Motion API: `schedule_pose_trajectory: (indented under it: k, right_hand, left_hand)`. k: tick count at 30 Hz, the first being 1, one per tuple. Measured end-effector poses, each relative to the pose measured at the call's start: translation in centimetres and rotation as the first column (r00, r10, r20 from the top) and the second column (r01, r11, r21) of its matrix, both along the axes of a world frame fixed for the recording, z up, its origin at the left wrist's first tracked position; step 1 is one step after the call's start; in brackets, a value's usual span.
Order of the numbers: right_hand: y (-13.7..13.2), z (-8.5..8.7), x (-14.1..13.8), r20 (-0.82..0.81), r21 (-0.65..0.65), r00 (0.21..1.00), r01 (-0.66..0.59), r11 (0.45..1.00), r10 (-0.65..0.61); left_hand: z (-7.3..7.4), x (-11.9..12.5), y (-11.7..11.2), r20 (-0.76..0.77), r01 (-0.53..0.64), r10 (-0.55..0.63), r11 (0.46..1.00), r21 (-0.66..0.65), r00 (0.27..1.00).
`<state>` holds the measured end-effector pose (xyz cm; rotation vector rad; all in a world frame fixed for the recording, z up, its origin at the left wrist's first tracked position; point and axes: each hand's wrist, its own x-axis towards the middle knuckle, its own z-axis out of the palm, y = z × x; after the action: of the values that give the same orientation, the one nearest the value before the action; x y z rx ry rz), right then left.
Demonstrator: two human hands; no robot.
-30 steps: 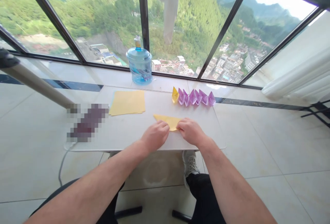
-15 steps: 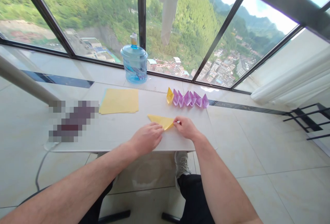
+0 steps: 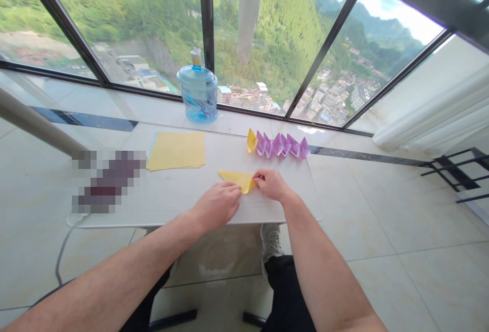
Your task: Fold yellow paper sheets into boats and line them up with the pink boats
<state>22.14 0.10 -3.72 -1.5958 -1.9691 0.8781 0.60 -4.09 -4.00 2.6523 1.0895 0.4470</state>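
A folded sheet of yellow paper (image 3: 237,177), roughly triangular, lies on the white table. My left hand (image 3: 221,200) is at its lower edge, fingers close together and bent, holding the paper down; the fingertips partly cover it. My right hand (image 3: 270,183) pinches the paper's right corner between thumb and fingers, with that corner bent up and inward. Behind the hands stands a row of small folded paper boats: one yellow boat (image 3: 251,141) at the left end and several purple boats (image 3: 280,145) beside it.
A stack of yellow paper sheets (image 3: 176,149) lies on the left of the white table (image 3: 168,197). A blue water jug (image 3: 197,95) stands by the window behind. At the table's left end is a blurred-out object (image 3: 110,182) with a grey cord. A black metal rack (image 3: 458,169) stands at far right.
My right hand has moved slightly left, carrying the paper's right corner inward over the sheet. My left hand stays in nearly the same place on the paper.
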Motion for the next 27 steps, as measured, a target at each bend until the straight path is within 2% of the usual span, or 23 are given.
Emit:
schedule_pose_trajectory:
  k: [7,16,20,27]
  right_hand:
    - [0.4,-0.2,-0.8,0.048,-0.035,0.996,0.076,0.997,-0.074]
    - [0.9,-0.8,-1.9,0.194,-0.006,0.968,0.163,0.987,-0.159]
    - [0.9,-0.6,-2.1,0.23,-0.014,0.959,0.175,0.984,-0.167]
    - [0.8,-0.5,-2.2,0.247,-0.037,0.957,0.165,0.986,-0.151]
  left_hand:
    - [0.1,-0.1,0.0,-0.006,0.025,-0.025,1.0,-0.007,1.0]
    - [0.6,0.4,-0.3,-0.044,-0.034,0.033,0.999,-0.022,0.998]
    - [0.5,0.7,-0.3,-0.065,-0.062,0.06,0.998,-0.022,0.996]
    - [0.3,0.8,-0.4,-0.105,-0.041,0.04,0.999,-0.01,0.994]
